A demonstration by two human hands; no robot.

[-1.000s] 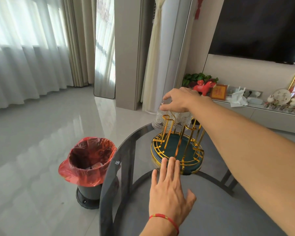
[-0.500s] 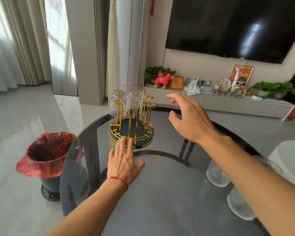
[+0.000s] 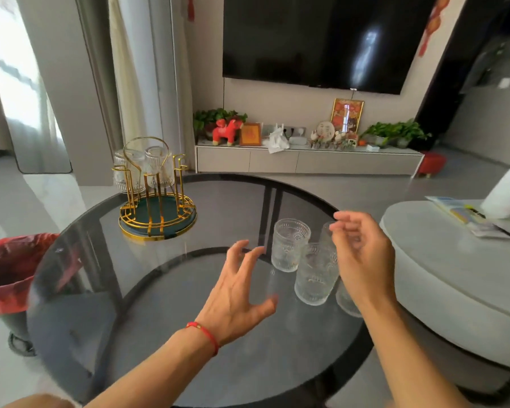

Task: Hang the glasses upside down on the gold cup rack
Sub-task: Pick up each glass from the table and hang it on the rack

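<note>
1. Since the earlier frames, both hands have left the gold cup rack [image 3: 157, 198] and come over to the upright glasses; the view has swung right with them.
2. Left hand [image 3: 238, 295]: empty, fingers spread and curled, just left of the nearest glasses.
3. Right hand [image 3: 362, 257]: empty, loosely cupped, fingers apart, in front of the rear glass [image 3: 326, 234].
4. Step in hand, as judged: reaching for the next glass. Two inverted glasses [image 3: 143, 169] already hang on the rack, at the desk's [image 3: 189, 363] far left.
5. Next move calls for gripping one tumbler, likely the left glass [image 3: 289, 244] or middle glass [image 3: 315, 275], inverting it, and threading it over a free prong.
6. Materials: clear embossed tumblers; thin gold wire rack on a round teal tray; smooth, dark, round glass desk.
</note>
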